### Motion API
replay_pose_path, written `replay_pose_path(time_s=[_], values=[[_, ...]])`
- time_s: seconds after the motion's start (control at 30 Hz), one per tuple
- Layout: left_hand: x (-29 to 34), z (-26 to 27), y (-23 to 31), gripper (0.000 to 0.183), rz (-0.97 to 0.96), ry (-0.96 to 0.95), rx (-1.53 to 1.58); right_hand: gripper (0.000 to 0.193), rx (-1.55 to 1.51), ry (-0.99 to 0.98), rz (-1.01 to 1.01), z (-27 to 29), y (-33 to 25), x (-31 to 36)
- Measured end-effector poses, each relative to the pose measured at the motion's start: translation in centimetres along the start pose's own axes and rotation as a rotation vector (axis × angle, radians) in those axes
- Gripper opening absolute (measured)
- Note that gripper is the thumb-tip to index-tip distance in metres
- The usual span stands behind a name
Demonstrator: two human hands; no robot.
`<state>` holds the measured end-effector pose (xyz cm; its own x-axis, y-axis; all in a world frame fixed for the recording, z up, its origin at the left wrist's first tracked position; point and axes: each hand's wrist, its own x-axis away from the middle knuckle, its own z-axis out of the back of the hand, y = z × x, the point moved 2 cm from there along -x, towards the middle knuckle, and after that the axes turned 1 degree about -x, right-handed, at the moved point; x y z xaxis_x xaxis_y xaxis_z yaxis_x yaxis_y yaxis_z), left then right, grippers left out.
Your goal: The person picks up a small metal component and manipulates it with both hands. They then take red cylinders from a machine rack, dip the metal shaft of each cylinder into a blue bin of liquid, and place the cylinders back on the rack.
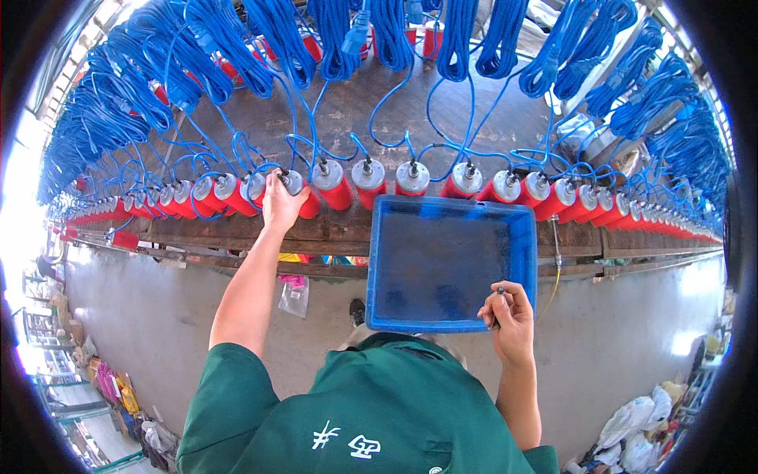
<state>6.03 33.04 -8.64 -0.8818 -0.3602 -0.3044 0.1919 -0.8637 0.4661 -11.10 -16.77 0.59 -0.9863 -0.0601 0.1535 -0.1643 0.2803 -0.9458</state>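
Observation:
My left hand (pixel 283 204) is closed round the metal-capped top of a red cylinder (pixel 311 208) in the long row on the bench. A blue cable runs from the cap of this cylinder, as with its neighbours. To its right stand more red cylinders (pixel 335 189) with silver ends and dark cable fittings. My right hand (pixel 513 322) is closed over the near right corner of a shallow blue tray (pixel 531 261). Between its thumb and fingers sits a small dark piece, too small to name. The tray lies against the bench's front edge, close to my body; its dark bottom shows.
Thick coils of blue cable (pixel 387 31) hang along the far side, with loose cables looping down to the cylinders. The dark bench (pixel 355 110) curves across the view. White sacks (pixel 632 426) lie on the floor at lower right. A yellow hose (pixel 555 284) hangs beside the tray.

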Motion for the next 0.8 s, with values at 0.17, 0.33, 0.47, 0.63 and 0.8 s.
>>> replay_pose_path(time_s=[0.17, 0.33, 0.47, 0.63, 0.8], values=[[0.6, -0.1, 1.6, 0.081, 0.112, 0.034, 0.046, 0.018, 0.009, 0.008, -0.024, 0.1, -0.1, 0.1], [0.1, -0.6, 0.6, 0.080, 0.075, 0.115, -0.006, 0.019, 0.006, 0.007, -0.037, 0.8, -0.3, 0.3], [0.0, -0.8, -1.6, 0.080, 0.041, 0.076, 0.013, 0.019, -0.007, 0.002, -0.043, 1.2, 0.0, 0.7], [0.1, -0.7, -0.9, 0.080, 0.016, 0.113, 0.030, 0.019, -0.016, -0.007, -0.059, 1.1, 0.2, 0.7], [0.3, -0.9, 0.0, 0.074, 0.087, 0.144, 0.077, 0.017, 0.005, -0.051, -0.098, 0.6, 0.6, 0.3]])
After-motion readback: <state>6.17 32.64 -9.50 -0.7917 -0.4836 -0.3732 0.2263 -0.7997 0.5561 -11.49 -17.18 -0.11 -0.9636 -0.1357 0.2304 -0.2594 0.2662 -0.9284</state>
